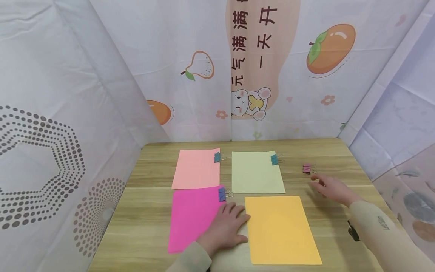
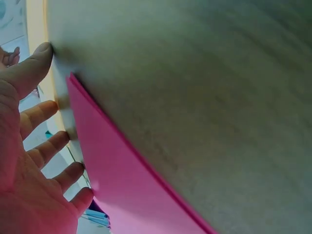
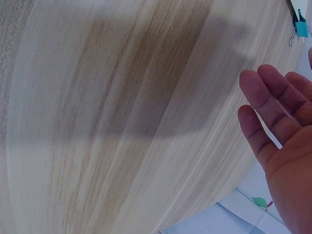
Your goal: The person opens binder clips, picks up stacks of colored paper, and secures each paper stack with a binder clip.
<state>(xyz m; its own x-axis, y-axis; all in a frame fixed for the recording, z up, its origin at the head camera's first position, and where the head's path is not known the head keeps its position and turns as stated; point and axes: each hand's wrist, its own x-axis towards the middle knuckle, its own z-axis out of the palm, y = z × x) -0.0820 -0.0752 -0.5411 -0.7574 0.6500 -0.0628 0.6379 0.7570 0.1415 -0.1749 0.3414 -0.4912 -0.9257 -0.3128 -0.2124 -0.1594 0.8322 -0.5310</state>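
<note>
In the head view my left hand (image 1: 225, 228) lies with fingers spread between a magenta stack of paper (image 1: 192, 219) and an orange-yellow sheet (image 1: 280, 230). Its fingertips reach near the yellow paper's left edge, and the left wrist view shows the magenta paper (image 2: 126, 180) beside the palm. A blue binder clip (image 1: 222, 194) grips the magenta paper's top right corner. My right hand (image 1: 334, 189) hovers over the table's right side, holding nothing. Just beyond its fingertips lies a loose pink binder clip (image 1: 307, 168). In the right wrist view the fingers (image 3: 265, 102) are loosely extended.
Behind, a salmon paper (image 1: 197, 170) and a pale green paper (image 1: 256, 173) each carry a teal binder clip, (image 1: 217, 157) on the salmon one. The wooden table (image 1: 136, 219) ends at a printed curtain (image 1: 204, 124); more fabric hangs along both sides.
</note>
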